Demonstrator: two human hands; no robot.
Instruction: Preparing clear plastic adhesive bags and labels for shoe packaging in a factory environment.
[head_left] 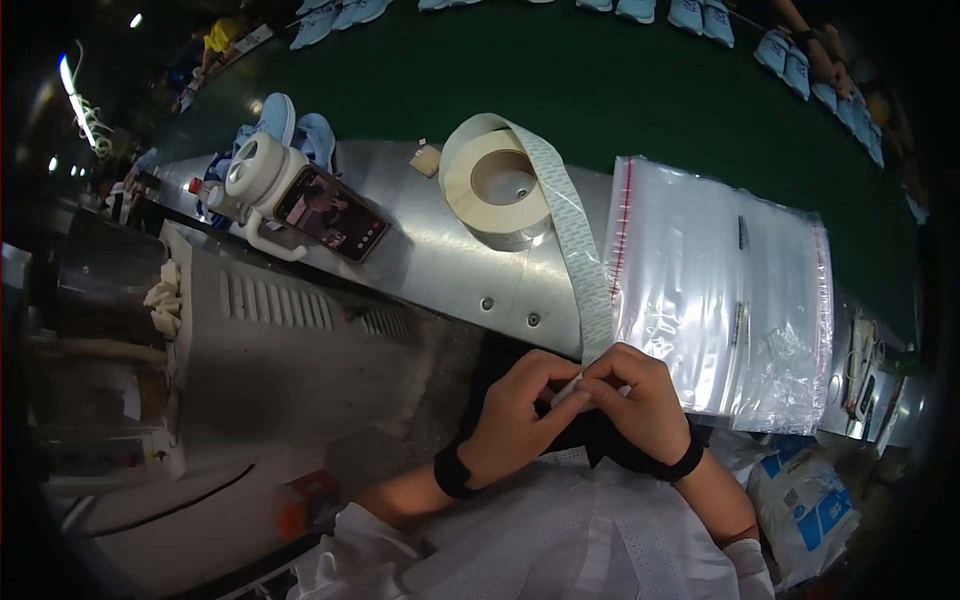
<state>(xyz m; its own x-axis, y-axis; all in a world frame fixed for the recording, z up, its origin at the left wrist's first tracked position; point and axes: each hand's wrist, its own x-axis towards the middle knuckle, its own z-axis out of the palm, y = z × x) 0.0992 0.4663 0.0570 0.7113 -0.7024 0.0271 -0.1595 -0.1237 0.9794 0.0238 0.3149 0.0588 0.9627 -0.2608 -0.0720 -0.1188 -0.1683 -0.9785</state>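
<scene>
A roll of pale label tape (465, 205) stands on the metal ledge. Its loose strip (578, 245), covered in small print, arches over and runs down to my hands. My left hand (515, 415) pinches the strip's end between thumb and forefinger. Close against it, my right hand (640, 405) is closed on the same end, fingertips touching the left's. A bit of white shows between the fingers; its exact shape is partly hidden. Both wrists wear black bands. A stack of clear plastic bags (690, 290) with red edge lines lies right beside the strip.
A white tumbler (262, 170) with a handle stands at left, a phone (330, 213) leaning on it. Light blue shoes (275, 120) sit behind. Beyond the ledge runs a green belt (400, 85) with shoe pairs along its far side. Another person's hand (825, 65) reaches among shoes, far right.
</scene>
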